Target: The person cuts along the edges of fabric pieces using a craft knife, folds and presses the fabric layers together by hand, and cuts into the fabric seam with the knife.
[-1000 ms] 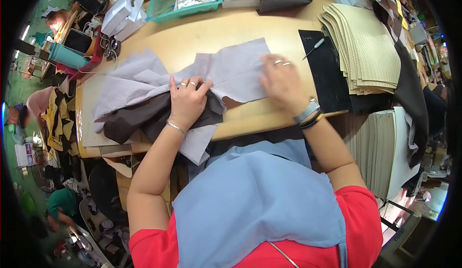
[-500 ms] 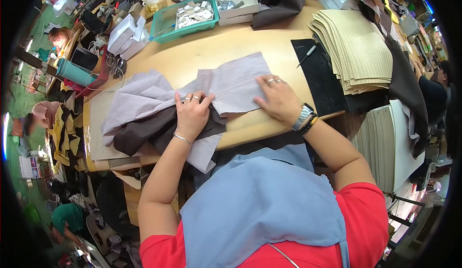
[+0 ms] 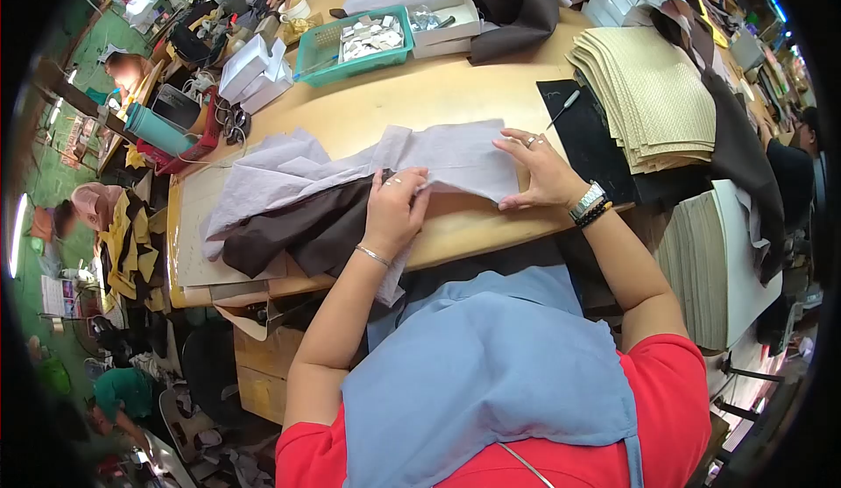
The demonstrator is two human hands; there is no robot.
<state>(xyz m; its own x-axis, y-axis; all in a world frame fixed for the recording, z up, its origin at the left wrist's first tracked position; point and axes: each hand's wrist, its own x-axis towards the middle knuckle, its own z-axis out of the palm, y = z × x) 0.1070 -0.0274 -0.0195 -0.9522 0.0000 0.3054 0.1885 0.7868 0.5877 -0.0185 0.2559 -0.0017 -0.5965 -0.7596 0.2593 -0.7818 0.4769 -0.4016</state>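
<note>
A pale grey-lilac fabric piece (image 3: 460, 151) lies across the wooden table, its right part fairly flat and its left part in loose folds. Bunched below it on the left is dark brown fabric (image 3: 302, 234), which looks joined to the grey layer. My left hand (image 3: 394, 212) pinches the lower edge of the grey fabric near the middle, fingertips together. My right hand (image 3: 547, 173) is at the right end of that fabric, thumb and fingers spread wide along its edge. Whether the right fingertips press on the fabric is hard to see.
A green basket (image 3: 307, 57) of small white pieces and an open white box (image 3: 451, 37) stand at the back. On the right, an awl (image 3: 563, 109) lies on a black mat (image 3: 591, 151) beside stacked cream textured sheets (image 3: 644, 102). White boxes (image 3: 254, 72) stand back left. Other people work around.
My left hand has gone from lying flat on the fabric to pinching its lower edge. The right hand has spread its fingers at the fabric's end, and the dark fabric lies straighter.
</note>
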